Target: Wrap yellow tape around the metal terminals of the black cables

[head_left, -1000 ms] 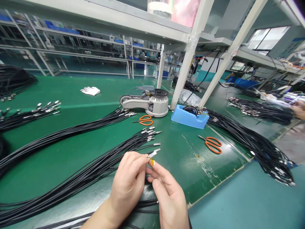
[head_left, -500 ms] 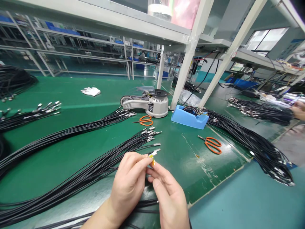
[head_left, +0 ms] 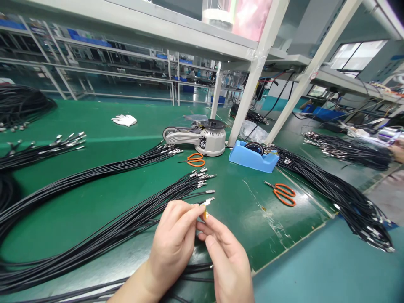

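My left hand (head_left: pixel 172 244) pinches the metal-tipped end of a black cable (head_left: pixel 206 203) just above the green table (head_left: pixel 94 202). My right hand (head_left: pixel 225 256) meets it from the right, its fingertips closed on a small yellow piece of tape (head_left: pixel 205 215) at the cable's tip. Both hands touch at the fingertips. A long bundle of black cables (head_left: pixel 126 219) with metal terminals lies fanned out to the left of my hands. A few more cables pass under my wrists.
A grey tape dispenser machine (head_left: pixel 198 139), a blue tape holder (head_left: pixel 252 155) and two orange scissors (head_left: pixel 194 160) (head_left: pixel 282 193) lie beyond my hands. More cable bundles (head_left: pixel 347 198) lie right and left. A white glove (head_left: pixel 124 120) is far back. Another person's hand (head_left: pixel 398 152) shows at the right edge.
The view has shifted slightly, so everything sits a little further right. My fingers keep working the yellow tape at the cable tip with hardly any movement.
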Available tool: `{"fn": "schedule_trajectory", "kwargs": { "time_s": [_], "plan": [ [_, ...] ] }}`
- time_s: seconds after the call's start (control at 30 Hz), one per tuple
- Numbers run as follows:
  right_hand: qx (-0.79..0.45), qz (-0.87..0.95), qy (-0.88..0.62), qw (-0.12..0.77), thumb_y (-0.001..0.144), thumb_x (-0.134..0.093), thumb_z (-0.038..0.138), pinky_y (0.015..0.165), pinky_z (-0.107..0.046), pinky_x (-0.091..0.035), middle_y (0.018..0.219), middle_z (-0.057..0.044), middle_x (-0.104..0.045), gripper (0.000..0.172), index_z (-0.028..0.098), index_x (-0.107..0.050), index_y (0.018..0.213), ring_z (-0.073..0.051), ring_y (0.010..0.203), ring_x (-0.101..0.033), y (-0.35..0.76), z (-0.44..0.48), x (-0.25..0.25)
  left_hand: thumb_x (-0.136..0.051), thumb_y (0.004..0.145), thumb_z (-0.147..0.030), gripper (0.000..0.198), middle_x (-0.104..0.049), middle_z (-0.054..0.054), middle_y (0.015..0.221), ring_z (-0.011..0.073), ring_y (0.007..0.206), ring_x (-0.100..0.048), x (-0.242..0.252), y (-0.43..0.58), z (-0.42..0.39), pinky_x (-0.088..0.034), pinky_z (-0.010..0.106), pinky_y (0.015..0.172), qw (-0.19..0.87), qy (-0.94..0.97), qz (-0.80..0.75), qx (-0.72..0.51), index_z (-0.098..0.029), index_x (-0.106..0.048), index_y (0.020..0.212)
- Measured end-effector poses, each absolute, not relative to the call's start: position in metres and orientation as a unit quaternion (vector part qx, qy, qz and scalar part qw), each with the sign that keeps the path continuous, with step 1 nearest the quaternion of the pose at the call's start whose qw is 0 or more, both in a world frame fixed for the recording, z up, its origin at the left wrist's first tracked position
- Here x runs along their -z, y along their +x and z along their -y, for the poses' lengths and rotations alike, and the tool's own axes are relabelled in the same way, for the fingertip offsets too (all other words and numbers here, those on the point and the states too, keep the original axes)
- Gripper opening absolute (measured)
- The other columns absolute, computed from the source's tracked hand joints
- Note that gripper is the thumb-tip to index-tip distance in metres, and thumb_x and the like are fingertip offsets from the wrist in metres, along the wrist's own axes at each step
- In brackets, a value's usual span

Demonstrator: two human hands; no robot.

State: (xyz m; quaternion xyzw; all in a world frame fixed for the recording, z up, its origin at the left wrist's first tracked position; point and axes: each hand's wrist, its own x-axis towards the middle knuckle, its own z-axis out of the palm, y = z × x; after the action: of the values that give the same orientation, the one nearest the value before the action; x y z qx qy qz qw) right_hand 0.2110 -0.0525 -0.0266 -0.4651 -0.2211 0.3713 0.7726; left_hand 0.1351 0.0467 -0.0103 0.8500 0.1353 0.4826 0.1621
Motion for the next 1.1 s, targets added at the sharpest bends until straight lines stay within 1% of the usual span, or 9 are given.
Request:
{"fn": "schedule_trajectory", "kwargs": {
  "time_s": [0.27,0.4,0.57,0.67,0.77,0.83,0.9,1.0,1.1],
  "plan": [
    [-0.372,0.220,-0.470,0.769,0.081,-0.063,0.028,0.090,-0.037,-0.052,0.115,-0.011,-0.067,0.030,0.019,-0.068,0.109,-0.025,0.105,-0.063,0.211,0.053,0.027,-0.048,0.084,0.000,0.037,-0.061,0.003,0.088,0.0146,0.080,-0.054,0.006,0.135,-0.045,-0.046,0.029,0.072,0.159,0.850,-0.139,-0.483,-0.021,-0.057,0.113],
    [-0.370,0.230,-0.474,0.765,0.081,-0.063,0.029,0.091,-0.039,-0.052,0.116,-0.013,-0.066,0.031,0.018,-0.067,0.110,-0.026,0.106,-0.063,0.212,0.053,0.027,-0.048,0.086,-0.004,0.030,-0.061,0.004,0.087,0.0154,0.081,-0.055,0.007,0.136,-0.043,-0.047,0.029,0.072,0.156,0.850,-0.170,-0.474,-0.020,-0.057,0.110],
    [-0.377,0.228,-0.481,0.757,0.081,-0.063,0.030,0.090,-0.037,-0.053,0.117,-0.011,-0.066,0.032,0.020,-0.067,0.112,-0.025,0.104,-0.064,0.213,0.054,0.032,-0.049,0.088,-0.010,0.021,-0.060,0.005,0.089,0.0153,0.083,-0.056,0.010,0.140,-0.043,-0.048,0.027,0.073,0.149,0.855,-0.214,-0.448,-0.017,-0.058,0.105],
    [-0.387,0.220,-0.477,0.758,0.081,-0.063,0.033,0.087,-0.039,-0.054,0.119,-0.013,-0.065,0.036,0.018,-0.065,0.115,-0.026,0.103,-0.064,0.214,0.055,0.036,-0.049,0.088,-0.012,0.016,-0.060,0.004,0.087,0.0150,0.082,-0.057,0.010,0.140,-0.045,-0.048,0.027,0.073,0.141,0.859,-0.219,-0.441,-0.017,-0.058,0.101],
    [-0.391,0.197,-0.492,0.752,0.082,-0.062,0.039,0.081,-0.037,-0.055,0.118,-0.015,-0.064,0.042,0.016,-0.062,0.117,-0.026,0.099,-0.065,0.216,0.056,0.033,-0.050,0.088,-0.011,0.017,-0.059,0.004,0.088,0.0153,0.082,-0.056,0.009,0.139,-0.046,-0.047,0.027,0.073,0.128,0.859,-0.218,-0.444,-0.018,-0.056,0.102],
    [-0.381,0.190,-0.515,0.744,0.083,-0.059,0.044,0.075,-0.032,-0.055,0.110,-0.014,-0.067,0.042,0.015,-0.062,0.113,-0.023,0.091,-0.067,0.219,0.055,0.027,-0.051,0.087,-0.010,0.018,-0.058,0.004,0.088,0.0152,0.082,-0.055,0.009,0.139,-0.046,-0.047,0.027,0.073,0.114,0.861,-0.211,-0.448,-0.017,-0.055,0.103],
    [-0.368,0.192,-0.539,0.733,0.082,-0.058,0.049,0.068,-0.027,-0.054,0.095,-0.009,-0.068,0.040,0.015,-0.063,0.102,-0.018,0.079,-0.066,0.223,0.051,0.017,-0.052,0.086,-0.007,0.020,-0.057,0.005,0.088,0.0152,0.080,-0.054,0.009,0.139,-0.046,-0.046,0.027,0.072,0.094,0.867,-0.196,-0.449,-0.016,-0.055,0.104],
    [-0.361,0.205,-0.557,0.720,0.079,-0.061,0.051,0.061,-0.023,-0.051,0.073,-0.001,-0.061,0.037,0.015,-0.060,0.086,-0.012,0.063,-0.060,0.227,0.043,0.003,-0.053,0.085,-0.005,0.024,-0.057,0.005,0.087,0.0156,0.079,-0.051,0.011,0.139,-0.045,-0.045,0.027,0.071,0.068,0.874,-0.178,-0.446,-0.014,-0.054,0.107],
    [-0.362,0.224,-0.569,0.703,0.077,-0.064,0.047,0.057,-0.021,-0.047,0.062,0.003,-0.055,0.033,0.015,-0.056,0.079,-0.010,0.057,-0.054,0.229,0.036,-0.004,-0.052,0.085,-0.004,0.025,-0.057,0.005,0.088,0.0160,0.080,-0.051,0.012,0.138,-0.045,-0.045,0.028,0.072,0.063,0.878,-0.171,-0.443,-0.015,-0.053,0.108]
  ]
}}
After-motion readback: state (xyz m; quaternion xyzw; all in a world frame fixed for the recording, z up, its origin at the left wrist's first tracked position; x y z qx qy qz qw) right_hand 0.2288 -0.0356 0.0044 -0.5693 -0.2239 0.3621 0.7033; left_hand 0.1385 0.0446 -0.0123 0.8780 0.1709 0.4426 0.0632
